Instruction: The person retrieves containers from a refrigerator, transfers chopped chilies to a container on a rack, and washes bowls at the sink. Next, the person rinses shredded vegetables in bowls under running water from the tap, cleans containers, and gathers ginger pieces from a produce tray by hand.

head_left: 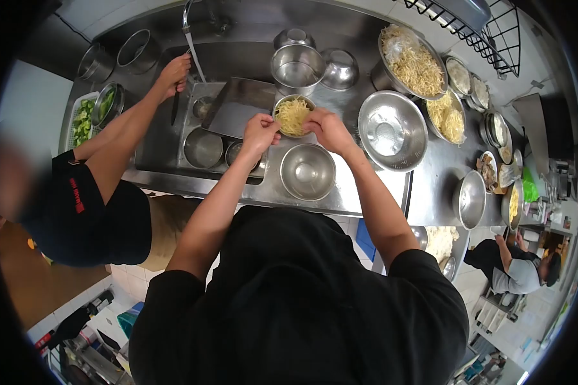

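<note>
A small round metal bowl (277, 106) full of pale yellow shreds (293, 115) sits at the counter's edge beside the sink. At its left side is my left hand (261, 133), fingers curled with the tips pinched together near the rim. My right hand (329, 130) is at the opposite side, its closed fingertips against the edge of the shreds. Whatever lies between the fingertips of each hand is too small or hidden to make out. Just below the hands stands a wide metal bowl (307, 172) with nothing visible in it.
At left, a co-worker's hands (175, 74) hold a dark-handled tool near the tap (186, 29). A metal lid (241, 106) covers part of the sink. On the right stand a colander (392, 131), a large bowl of bean sprouts (414, 67) and several filled bowls. Another person (517, 263) works farther right.
</note>
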The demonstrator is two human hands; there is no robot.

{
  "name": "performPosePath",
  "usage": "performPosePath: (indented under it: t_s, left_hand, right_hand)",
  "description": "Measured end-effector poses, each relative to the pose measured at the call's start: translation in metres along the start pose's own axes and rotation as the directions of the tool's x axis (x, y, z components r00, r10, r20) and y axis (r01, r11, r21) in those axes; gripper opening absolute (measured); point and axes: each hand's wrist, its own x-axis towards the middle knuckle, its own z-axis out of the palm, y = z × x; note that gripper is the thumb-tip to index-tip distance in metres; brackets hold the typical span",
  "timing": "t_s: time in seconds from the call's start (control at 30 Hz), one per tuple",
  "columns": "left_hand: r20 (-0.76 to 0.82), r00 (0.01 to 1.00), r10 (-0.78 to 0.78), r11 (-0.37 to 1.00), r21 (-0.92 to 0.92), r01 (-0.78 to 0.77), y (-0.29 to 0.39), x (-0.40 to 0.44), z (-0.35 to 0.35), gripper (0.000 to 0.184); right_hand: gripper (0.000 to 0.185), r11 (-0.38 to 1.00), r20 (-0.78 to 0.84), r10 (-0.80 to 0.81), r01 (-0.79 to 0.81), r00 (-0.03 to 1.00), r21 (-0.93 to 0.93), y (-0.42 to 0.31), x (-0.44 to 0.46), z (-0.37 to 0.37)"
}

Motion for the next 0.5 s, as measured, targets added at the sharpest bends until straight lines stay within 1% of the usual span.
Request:
performPosePath:
  t_s: [0.03, 0.07, 0.1, 0.13, 0.17, 0.2, 0.23, 0.27, 0.3, 0.33, 0.37, 0.4, 0.43, 0.47, 0.5]
  left_hand:
    - [0.033, 0.999, 0.001, 1.000, 0.000, -0.001, -0.001, 0.003, 0.000, 0.025]
    - [0.067, 0.998, 0.001, 1.000, 0.000, -0.001, -0.002, 0.005, 0.001, 0.023]
    - [0.064, 0.998, 0.002, 1.000, 0.000, -0.002, -0.004, 0.007, 0.001, 0.023]
    - [0.069, 0.997, -0.023, 0.999, -0.043, 0.026, -0.006, 0.008, 0.001, 0.022]
    - [0.075, 0.996, -0.046, 0.995, -0.086, 0.052, -0.007, 0.009, 0.002, 0.020]
    - [0.070, 0.997, -0.040, 0.995, -0.086, 0.046, -0.008, 0.010, 0.004, 0.020]
    - [0.085, 0.995, -0.052, 0.987, -0.149, 0.065, -0.015, 0.013, 0.006, 0.018]
    - [0.090, 0.994, -0.063, 0.974, -0.210, 0.081, -0.015, 0.011, 0.005, 0.015]
    - [0.115, 0.991, -0.073, 0.975, -0.202, 0.096, -0.015, 0.009, 0.005, 0.013]
    - [0.106, 0.991, -0.080, 0.974, -0.204, 0.100, -0.016, 0.008, 0.006, 0.012]
    - [0.069, 0.994, -0.082, 0.980, -0.177, 0.093, -0.021, 0.010, 0.008, 0.013]
    - [0.031, 0.996, -0.078, 0.986, -0.143, 0.082, -0.030, 0.017, 0.011, 0.013]
    - [-0.009, 0.998, -0.068, 0.996, -0.052, 0.067, -0.031, 0.019, 0.013, 0.017]
    - [-0.077, 0.997, 0.020, 1.000, -0.008, -0.020, -0.033, 0.019, 0.017, 0.018]
    - [-0.100, 0.995, 0.026, 0.998, 0.064, -0.020, -0.030, 0.019, 0.017, 0.020]
  right_hand:
    - [0.012, 1.000, 0.001, -0.004, 0.004, 1.000, 0.001, -0.003, 0.004, 0.001]
    - [0.014, 0.996, -0.015, 0.018, -0.020, 1.000, -0.082, -0.006, 0.008, 0.001]
    - [0.016, 0.985, -0.034, 0.040, -0.045, 0.999, -0.164, -0.009, 0.012, 0.003]
    - [0.016, 0.986, -0.034, 0.038, -0.043, 0.999, -0.163, -0.010, 0.014, 0.006]
    - [0.017, 0.975, -0.049, 0.046, -0.055, 0.998, -0.216, -0.013, 0.016, 0.009]
    - [0.017, 0.961, -0.063, 0.050, -0.065, 0.997, -0.269, -0.015, 0.020, 0.011]
    - [0.017, 0.962, -0.063, 0.040, -0.056, 0.997, -0.267, -0.014, 0.022, 0.012]
    - [0.017, 0.943, -0.050, 0.028, -0.043, 0.998, -0.331, -0.008, 0.022, 0.016]
    - [0.017, 0.925, -0.030, 0.004, -0.015, 1.000, -0.380, -0.005, 0.026, 0.025]
    - [0.016, 0.896, 0.022, 0.025, -0.013, 0.999, -0.443, 0.014, 0.026, 0.037]
    - [0.015, 0.924, 0.078, 0.102, -0.066, 0.992, -0.376, 0.015, 0.030, 0.042]
    - [0.013, 0.910, 0.052, 0.094, -0.064, 0.994, -0.409, 0.010, 0.032, 0.041]
    - [0.013, 0.888, 0.067, 0.133, -0.089, 0.989, -0.452, -0.003, 0.036, 0.034]
    - [0.012, 0.902, 0.104, 0.055, -0.005, 0.993, -0.431, -0.006, 0.039, 0.027]
    - [0.011, 0.914, 0.110, 0.034, 0.014, 0.993, -0.407, -0.019, 0.040, 0.020]
